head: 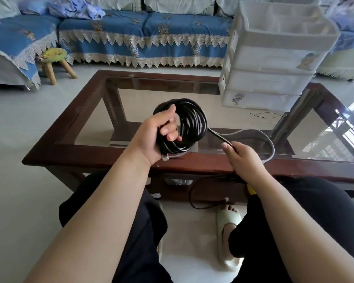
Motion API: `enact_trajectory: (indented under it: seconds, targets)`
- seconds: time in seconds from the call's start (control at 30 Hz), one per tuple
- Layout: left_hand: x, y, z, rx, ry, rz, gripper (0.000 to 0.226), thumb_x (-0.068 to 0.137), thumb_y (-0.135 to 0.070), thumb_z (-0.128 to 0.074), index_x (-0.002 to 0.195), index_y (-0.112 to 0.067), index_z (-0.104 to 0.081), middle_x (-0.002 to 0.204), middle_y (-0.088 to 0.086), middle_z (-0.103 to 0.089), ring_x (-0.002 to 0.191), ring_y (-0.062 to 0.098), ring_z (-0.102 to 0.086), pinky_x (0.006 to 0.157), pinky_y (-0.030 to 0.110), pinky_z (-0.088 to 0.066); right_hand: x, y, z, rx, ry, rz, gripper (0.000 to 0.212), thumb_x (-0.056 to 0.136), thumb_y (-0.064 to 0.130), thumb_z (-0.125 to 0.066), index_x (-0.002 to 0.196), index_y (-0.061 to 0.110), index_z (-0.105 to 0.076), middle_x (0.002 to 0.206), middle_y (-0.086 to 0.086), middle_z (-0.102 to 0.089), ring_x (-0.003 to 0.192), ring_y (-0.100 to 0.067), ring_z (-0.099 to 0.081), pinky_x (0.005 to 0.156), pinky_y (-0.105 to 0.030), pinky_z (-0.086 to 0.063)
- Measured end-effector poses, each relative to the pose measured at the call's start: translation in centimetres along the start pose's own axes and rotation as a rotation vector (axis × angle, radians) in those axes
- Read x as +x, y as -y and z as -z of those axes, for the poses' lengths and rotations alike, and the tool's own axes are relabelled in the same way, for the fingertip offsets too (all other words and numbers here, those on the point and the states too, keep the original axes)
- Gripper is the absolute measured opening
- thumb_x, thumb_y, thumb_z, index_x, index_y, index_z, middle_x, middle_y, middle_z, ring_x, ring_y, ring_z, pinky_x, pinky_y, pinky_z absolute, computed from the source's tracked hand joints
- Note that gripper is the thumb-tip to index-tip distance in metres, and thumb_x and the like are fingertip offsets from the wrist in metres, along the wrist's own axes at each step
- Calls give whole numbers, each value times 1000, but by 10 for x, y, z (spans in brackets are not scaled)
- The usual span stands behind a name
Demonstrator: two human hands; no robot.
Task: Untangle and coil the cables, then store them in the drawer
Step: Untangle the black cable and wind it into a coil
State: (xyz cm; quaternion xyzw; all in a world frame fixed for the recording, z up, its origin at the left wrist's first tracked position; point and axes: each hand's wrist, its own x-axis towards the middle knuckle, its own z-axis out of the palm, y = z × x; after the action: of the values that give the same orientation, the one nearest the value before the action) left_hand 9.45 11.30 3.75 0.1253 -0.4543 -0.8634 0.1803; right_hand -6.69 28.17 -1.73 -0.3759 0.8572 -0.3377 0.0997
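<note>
The person is at the coiling step. The left hand (151, 137) has its fingers curled through a black cable coil (189, 127), several loops thick, held up above the glass-topped table (86, 152); a clear plug hangs from the bottom of the coil near the heel of the palm. The right hand (244, 156) pinches the free black strand that runs from the coil's right side, its grip closed lightly around the cable just above the table's near edge. Below the right hand the loose tail (194, 193) drops under the table in a slack loop near the foot.

A grey cable (268, 139) lies curved on the glass, still uncoiled. The white plastic drawer unit (274, 78) stands at the table's far right corner, its drawers apparently closed.

The next move probably calls for drawing up the slack and laying another loop onto the coil, keeping the left hand's grip firm so the loops do not spring apart.
</note>
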Motion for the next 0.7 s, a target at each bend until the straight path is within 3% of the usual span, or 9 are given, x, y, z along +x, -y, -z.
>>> enact_trajectory:
  seconds: [0.1,0.2,0.23,0.3,0.37,0.57,0.6,0.67,0.7]
  targets:
    - [2,-3,-2,-154,-150,-68,37,99,-28,-48,64,-18,-42,42,-11,-36,40,5,-38,58,22,-43,-5,0,-5,367,-21,-93,35,97,31,-51,69,10,-46,57,0,-47,58,-17,-45,65,-33,-41]
    - [4,-7,3,-293,-317,-118,38,99,-27,-50,63,-19,-41,43,-10,-36,41,5,-38,57,21,-45,-15,8,-8,867,-14,-216,11,97,13,-52,86,14,-56,60,-1,-51,58,-13,-49,74,-40,-52]
    - [4,-7,4,-316,-370,-115,38,98,-27,-51,63,-19,-41,44,-10,-36,41,5,-38,57,22,-45,-18,10,-8,800,-38,-204,9,96,11,-52,90,15,-57,61,0,-51,57,-13,-51,72,-39,-52]
    - [6,-4,5,-319,-461,-98,39,98,-26,-53,61,-18,-42,46,-9,-37,41,6,-39,58,22,-47,-22,15,-6,316,-114,-72,6,95,16,-55,93,17,-61,66,3,-57,64,-16,-57,68,-31,-46]
    - [7,-1,4,-265,-536,-94,43,97,-26,-54,57,-18,-42,45,-8,-38,41,8,-41,60,26,-47,-29,26,-5,-97,-127,78,12,94,21,-54,99,15,-63,75,1,-63,76,-24,-60,65,-31,-44]
    - [10,5,2,185,-732,-127,44,93,-34,-60,55,-15,-49,42,-7,-46,41,11,-51,89,39,-50,-46,74,-3,-449,40,421,17,93,19,-46,102,14,-59,92,-4,-64,80,-32,-60,61,-35,-48]
    - [9,7,-1,266,-731,-163,43,93,-33,-60,55,-14,-51,41,-7,-46,42,12,-52,85,32,-51,-47,81,-1,-480,76,465,16,92,17,-47,104,15,-57,95,-2,-63,81,-31,-60,59,-34,-46]
    - [8,11,-8,488,-715,-229,48,94,-32,-59,50,-13,-51,39,-5,-48,42,12,-52,62,9,-47,-49,93,8,-509,121,571,16,92,18,-49,107,18,-55,99,2,-63,83,-28,-61,58,-33,-42]
    - [7,13,-11,601,-687,-246,52,94,-32,-59,46,-12,-50,39,-4,-48,42,12,-52,52,6,-42,-49,100,12,-507,137,622,16,93,22,-49,108,20,-55,100,3,-64,83,-27,-61,59,-33,-43]
